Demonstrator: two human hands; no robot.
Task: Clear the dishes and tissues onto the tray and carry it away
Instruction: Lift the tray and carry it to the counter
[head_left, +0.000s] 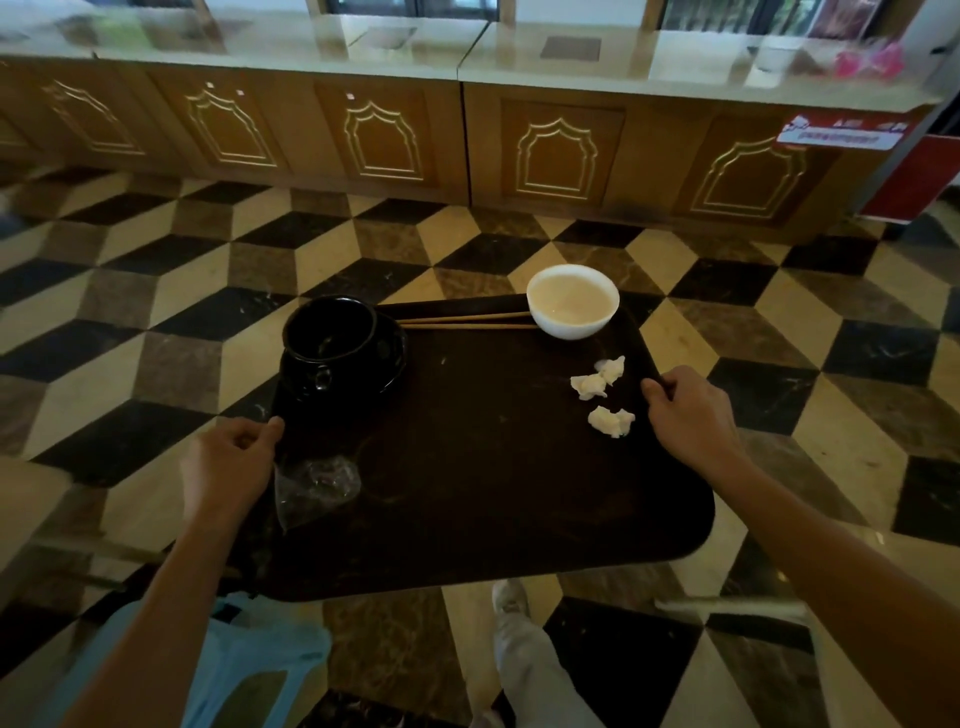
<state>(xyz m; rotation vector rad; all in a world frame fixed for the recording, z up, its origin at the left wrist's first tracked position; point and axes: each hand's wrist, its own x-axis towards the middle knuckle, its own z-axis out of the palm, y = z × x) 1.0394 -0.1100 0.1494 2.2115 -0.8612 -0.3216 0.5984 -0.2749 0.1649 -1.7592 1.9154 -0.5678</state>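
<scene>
I hold a dark brown tray (467, 499) in the air over the floor. My left hand (228, 462) grips its left edge, my right hand (691, 415) its right edge. A black pot (332, 348) sits on a black dish at the tray's far left. A white bowl (572, 301) with pale liquid stands at the far right, and a pair of chopsticks (467, 320) lies between them. Crumpled white tissues (597, 382) (611, 421) lie near my right hand. A clear plastic wrapper (314, 486) lies near my left hand.
Below the tray is a checkered tile floor (156, 312). A long wooden counter (467, 140) with a pale glossy top runs across ahead. A red sign (909, 182) stands at its right end. My legs and a shoe (511, 603) show under the tray.
</scene>
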